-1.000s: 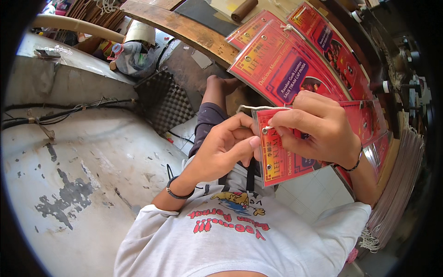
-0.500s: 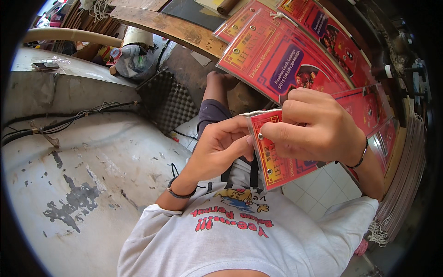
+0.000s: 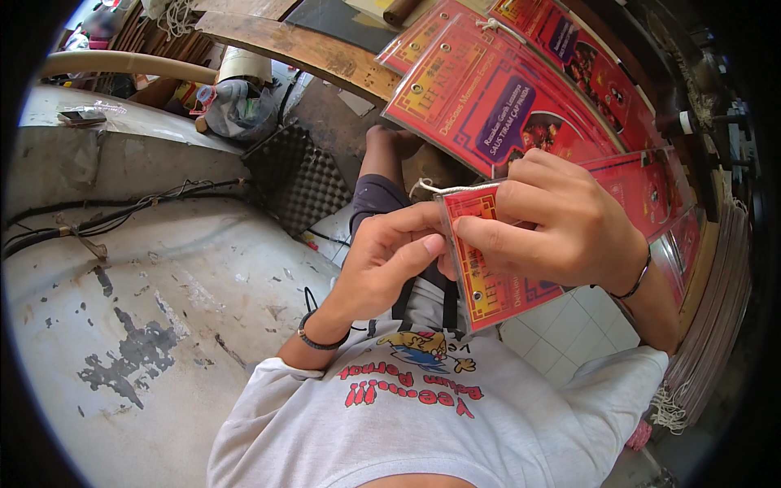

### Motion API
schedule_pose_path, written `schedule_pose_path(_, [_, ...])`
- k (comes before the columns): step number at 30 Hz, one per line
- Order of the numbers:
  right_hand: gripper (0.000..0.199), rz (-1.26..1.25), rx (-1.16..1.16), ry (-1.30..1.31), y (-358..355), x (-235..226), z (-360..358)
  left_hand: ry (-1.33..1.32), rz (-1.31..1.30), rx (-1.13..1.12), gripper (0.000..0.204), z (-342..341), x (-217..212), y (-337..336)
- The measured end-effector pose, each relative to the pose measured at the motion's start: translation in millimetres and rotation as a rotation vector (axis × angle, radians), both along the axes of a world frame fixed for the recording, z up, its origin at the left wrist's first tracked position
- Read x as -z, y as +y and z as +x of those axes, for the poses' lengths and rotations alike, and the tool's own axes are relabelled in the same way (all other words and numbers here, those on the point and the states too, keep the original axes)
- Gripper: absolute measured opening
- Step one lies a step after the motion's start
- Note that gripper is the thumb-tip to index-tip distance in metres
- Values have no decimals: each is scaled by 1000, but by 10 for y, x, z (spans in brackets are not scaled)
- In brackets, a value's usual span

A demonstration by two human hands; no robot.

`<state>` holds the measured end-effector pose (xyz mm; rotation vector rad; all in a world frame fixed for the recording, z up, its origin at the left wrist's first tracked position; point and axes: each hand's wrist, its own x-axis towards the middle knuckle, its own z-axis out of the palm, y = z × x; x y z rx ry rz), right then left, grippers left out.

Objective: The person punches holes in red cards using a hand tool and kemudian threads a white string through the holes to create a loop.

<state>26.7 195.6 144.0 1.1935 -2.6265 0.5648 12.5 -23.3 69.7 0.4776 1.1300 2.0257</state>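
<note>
A red laminated card (image 3: 521,302) with a gold and purple print is held upright in front of my lap, metal eyelets along its left edge. My left hand (image 3: 382,256) grips that edge between thumb and fingers, partly behind the card. My right hand (image 3: 561,224) is curled over the card's front, its index fingertip pressed at the upper eyelet, which it covers. Along the card's top runs a white cord (image 3: 468,189); its loose end curls out past the corner, and its other end is hidden behind my right hand.
Several like red cards (image 3: 488,98) lie overlapping on a wooden bench (image 3: 325,50) ahead and to the right. Bundled strips with white cords (image 3: 708,309) stand at far right. A worn white surface (image 3: 203,301) with a cable (image 3: 122,206) fills the left; a clear bag (image 3: 236,110) sits beyond.
My right index fingertip has shifted slightly up-left and now covers the upper eyelet, visible before. The cord's loose end pokes out further and curls at the top corner.
</note>
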Motion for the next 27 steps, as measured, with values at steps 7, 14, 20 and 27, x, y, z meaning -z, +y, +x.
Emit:
schedule_pose_path(7, [19,20,-32,108,24,51,-26,-264,68,38,32,-6,94,17])
schedule_pose_path(14, [29,-76,-27,98,22,74,-41,-361,97,25,30,11,81,51])
schedule_pose_path(20, [24,-117,-13,64,8,46,-30,-71,-47,-39,26,48,80,18])
schedule_pose_path(27, [24,-93,37,65,-37,50,-22,-38,26,-141,27,83,74,88])
